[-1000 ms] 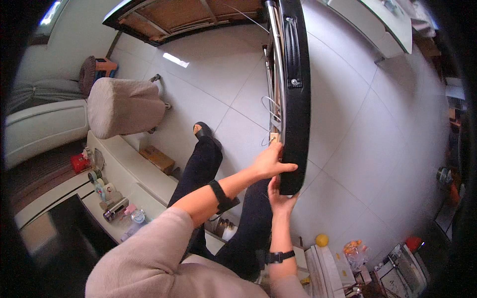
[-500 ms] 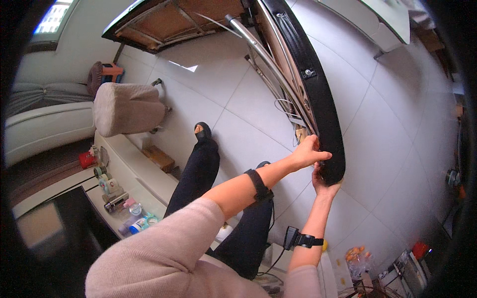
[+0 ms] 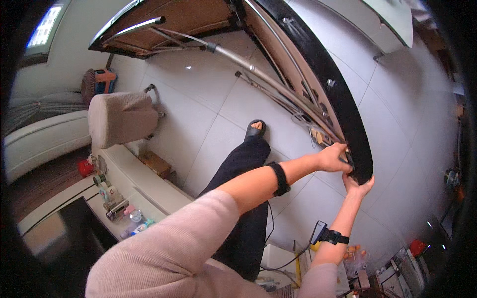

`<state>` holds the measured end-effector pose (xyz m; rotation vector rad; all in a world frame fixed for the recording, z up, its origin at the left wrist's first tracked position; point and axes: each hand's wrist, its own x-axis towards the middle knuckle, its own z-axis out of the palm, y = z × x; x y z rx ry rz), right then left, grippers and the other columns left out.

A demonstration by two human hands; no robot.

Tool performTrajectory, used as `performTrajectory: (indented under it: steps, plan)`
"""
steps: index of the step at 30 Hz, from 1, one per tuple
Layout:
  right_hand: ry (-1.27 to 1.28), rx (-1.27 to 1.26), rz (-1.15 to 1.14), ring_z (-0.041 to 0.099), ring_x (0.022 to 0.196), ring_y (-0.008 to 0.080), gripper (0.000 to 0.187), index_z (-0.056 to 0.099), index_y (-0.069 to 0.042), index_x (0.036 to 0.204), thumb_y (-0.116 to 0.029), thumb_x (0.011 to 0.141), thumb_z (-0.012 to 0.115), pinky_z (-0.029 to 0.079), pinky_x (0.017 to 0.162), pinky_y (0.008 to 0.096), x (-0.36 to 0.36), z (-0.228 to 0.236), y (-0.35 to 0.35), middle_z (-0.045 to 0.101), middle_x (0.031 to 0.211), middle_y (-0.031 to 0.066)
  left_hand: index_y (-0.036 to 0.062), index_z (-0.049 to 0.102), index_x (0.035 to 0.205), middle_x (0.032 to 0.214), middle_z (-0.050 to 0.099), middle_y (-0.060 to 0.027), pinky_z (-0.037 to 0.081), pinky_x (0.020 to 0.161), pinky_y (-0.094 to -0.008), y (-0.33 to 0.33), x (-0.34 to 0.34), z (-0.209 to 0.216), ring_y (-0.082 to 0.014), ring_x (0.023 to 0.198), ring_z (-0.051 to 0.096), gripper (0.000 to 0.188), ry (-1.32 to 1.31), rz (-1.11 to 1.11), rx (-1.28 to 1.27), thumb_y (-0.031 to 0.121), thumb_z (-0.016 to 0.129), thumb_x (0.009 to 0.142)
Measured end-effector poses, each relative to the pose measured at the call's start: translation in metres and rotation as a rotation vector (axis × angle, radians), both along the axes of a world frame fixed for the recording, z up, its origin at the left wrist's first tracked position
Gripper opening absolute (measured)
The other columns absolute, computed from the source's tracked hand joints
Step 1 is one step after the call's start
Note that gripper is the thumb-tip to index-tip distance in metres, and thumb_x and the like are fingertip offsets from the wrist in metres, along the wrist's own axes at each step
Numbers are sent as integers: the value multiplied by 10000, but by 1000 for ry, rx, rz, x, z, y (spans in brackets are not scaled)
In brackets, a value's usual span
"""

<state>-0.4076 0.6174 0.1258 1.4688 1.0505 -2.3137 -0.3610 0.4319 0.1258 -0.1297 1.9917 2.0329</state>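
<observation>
A black padded folding table (image 3: 340,94), like a massage table, stands on its edge, its two halves partly opened with the brown undersides facing in. Silver metal legs (image 3: 248,65) and thin wires stick out from the inside. At its near rounded end, my left hand (image 3: 332,158) is closed around the inner edge, next to a dark fitting. Just below, my right hand (image 3: 358,186) cups the bottom corner of the same end, fingers partly hidden behind it. Both wrists or forearms carry black straps, with a small black device (image 3: 318,232) on the right one.
A beige covered stool chair (image 3: 121,118) on casters is at the left, beside a cream desk (image 3: 144,174) holding tape rolls and bottles. A white cabinet (image 3: 372,25) stands at the far right. Bags and clutter (image 3: 357,260) lie at lower right. Pale floor tiles (image 3: 198,144) lie between.
The near end of the folding table has moved to the right with both my hands on it. A metal leg on the far half has swung out. My foot has stepped forward and right.
</observation>
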Motion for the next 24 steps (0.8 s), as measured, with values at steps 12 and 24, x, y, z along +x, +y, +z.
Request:
performTrajectory:
  steps: [12,24]
  plan:
    - [195,134,-161,416,1058,379,817,363,27,1279,-456,718,708,436,648,365,17,-1,-5,388,1263,242,148,557,994,973,523,-55,391,850,-382,-231,30,-26,-221,1020,513,444,148,-265,-1334,334,746,638]
    - [188,107,24,521,905,319,489,529,30,1106,-312,805,708,473,620,332,-17,-27,46,526,1097,199,119,517,933,908,469,-74,421,732,-385,-168,110,-27,-264,932,495,296,205,-209,-1083,256,673,722]
